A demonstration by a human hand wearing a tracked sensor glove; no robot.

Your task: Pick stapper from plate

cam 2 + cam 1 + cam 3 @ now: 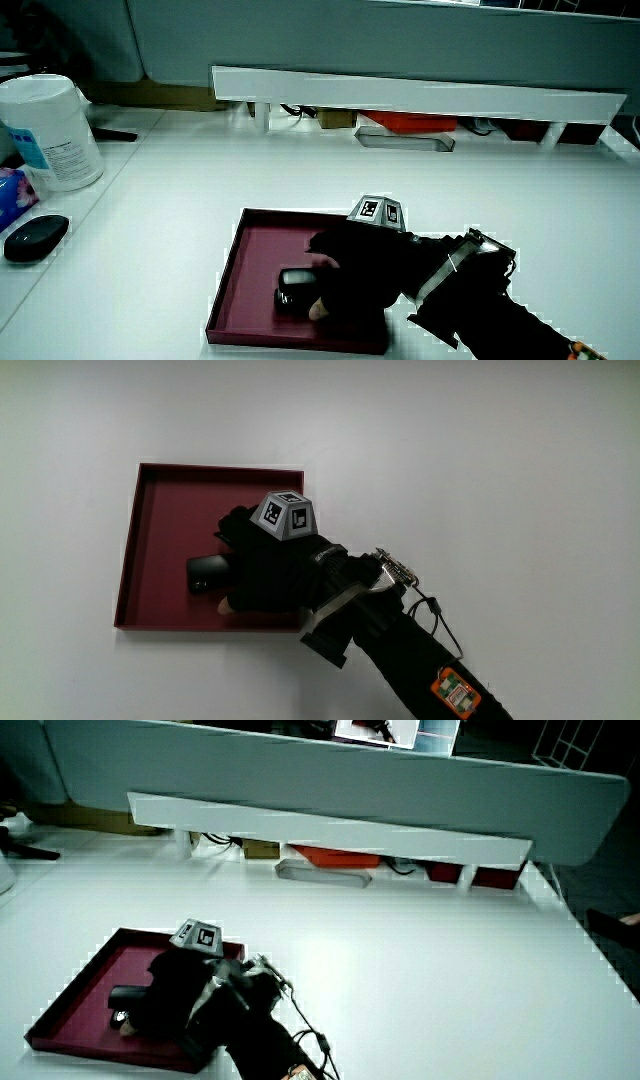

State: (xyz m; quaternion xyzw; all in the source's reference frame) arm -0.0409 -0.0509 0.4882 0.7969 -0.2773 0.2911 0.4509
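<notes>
While the black-gloved hand curls its fingers around the small black stapler, that stapler lies inside the dark red square tray; lifting remains.

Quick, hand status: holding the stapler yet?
Hand: fingers curled around the black stapler, which lies in the dark red tray; not lifted.

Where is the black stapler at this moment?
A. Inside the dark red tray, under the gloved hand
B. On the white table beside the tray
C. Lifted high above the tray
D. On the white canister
A: in the main view the stapler lies in the dark red tray, with the hand over it.
</notes>
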